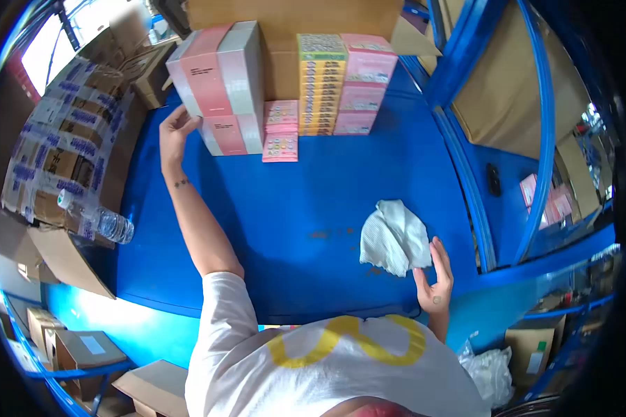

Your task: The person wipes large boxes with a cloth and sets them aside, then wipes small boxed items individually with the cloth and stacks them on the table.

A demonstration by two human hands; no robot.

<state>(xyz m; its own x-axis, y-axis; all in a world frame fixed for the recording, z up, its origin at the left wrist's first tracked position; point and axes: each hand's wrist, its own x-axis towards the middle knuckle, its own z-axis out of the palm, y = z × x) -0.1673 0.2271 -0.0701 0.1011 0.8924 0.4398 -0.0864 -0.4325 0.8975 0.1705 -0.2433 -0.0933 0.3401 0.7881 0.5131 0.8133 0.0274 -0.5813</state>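
My left hand [176,139] reaches to the lower left of two stacked pink-and-silver boxes [215,69], thumb apart from the fingers and against the lower box's edge. Part of its fingers is hidden beside the stack. On the blue table [278,201], a crumpled white cloth [394,238] lies to the right. My right hand [436,281] is at the cloth's right edge, thumb and fingers spread, touching or nearly touching it. Small pink packs [280,132] stand beside the big boxes. Further right rise a stack of yellow boxes [320,90] and one of pink boxes [362,90].
Brown marks [320,235] show on the table left of the cloth. A clear bottle [111,224] lies by a taped carton [69,146] at left. Blue metal posts [466,181] border the right side. A cardboard panel [282,62] stands behind the boxes.
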